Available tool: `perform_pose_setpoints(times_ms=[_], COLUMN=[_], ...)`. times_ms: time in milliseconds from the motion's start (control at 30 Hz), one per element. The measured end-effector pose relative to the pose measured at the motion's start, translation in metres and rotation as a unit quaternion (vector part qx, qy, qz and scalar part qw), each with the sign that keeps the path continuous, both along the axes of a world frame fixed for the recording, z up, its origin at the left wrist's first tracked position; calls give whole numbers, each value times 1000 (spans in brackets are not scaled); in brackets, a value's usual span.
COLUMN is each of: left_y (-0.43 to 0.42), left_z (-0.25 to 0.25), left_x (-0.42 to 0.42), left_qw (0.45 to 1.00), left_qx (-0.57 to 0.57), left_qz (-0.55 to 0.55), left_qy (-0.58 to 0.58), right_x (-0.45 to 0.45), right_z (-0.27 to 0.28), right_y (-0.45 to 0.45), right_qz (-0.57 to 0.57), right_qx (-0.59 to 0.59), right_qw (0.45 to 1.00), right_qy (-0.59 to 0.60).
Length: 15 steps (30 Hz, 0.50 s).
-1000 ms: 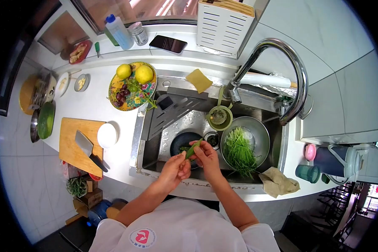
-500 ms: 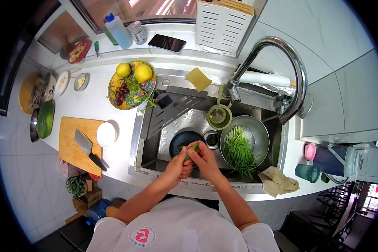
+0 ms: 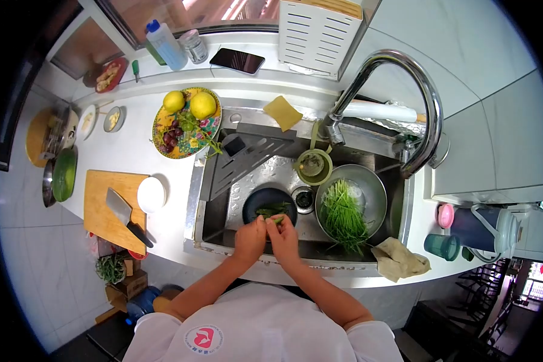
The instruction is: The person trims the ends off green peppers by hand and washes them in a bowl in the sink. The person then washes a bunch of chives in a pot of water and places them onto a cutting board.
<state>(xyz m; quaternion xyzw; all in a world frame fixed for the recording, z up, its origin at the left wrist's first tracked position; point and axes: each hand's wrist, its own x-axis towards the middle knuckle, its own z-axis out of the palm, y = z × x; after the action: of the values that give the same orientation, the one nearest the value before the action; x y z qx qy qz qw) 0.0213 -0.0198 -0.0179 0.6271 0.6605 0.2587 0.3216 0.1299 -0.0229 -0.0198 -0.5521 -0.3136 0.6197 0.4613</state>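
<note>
Okay, so the right hand (image 3: 283, 238) has a small green piece (image 3: 278, 221) pinched between thumb and fingers, just over the near side of the dark bowl (image 3: 258, 198) in the sink (image 3: 282, 167). The left hand (image 3: 250, 242) is curled with its fingertips bunched right beside it, but I can't tell if they're gripping it too.

Slippery fingers are my main worry: if that pinch is wet, the piece could squirt sideways and miss the dark green pieces (image 3: 274, 209) below. The drain (image 3: 304, 198) sits just beside the bowl, so a stray bit could end up there. A wrist bumping the bowl might tip it, I guess.

Also, not loving that knife (image 3: 120, 207) on the cutting board (image 3: 98, 196): its handle points toward the counter's front edge, so a careless elbow could catch it.
</note>
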Motion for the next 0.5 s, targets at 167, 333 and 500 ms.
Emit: perform_pose_setpoints(times_ms=[167,333,500], left_y=[6,-11,-12], left_z=[35,-9,-8], left_x=[-17,-12,1], left_qw=[715,910,990], left_qx=[-522,-321,48], left_qz=[101,4,-107], left_qy=[-453,-263,81], right_x=[17,15,9], right_z=[30,16,-3], right_y=[-4,-8,-8], right_qz=[167,168,-4], right_qx=[152,112,-210], right_qw=[960,975,963], right_qy=[-162,-92,166])
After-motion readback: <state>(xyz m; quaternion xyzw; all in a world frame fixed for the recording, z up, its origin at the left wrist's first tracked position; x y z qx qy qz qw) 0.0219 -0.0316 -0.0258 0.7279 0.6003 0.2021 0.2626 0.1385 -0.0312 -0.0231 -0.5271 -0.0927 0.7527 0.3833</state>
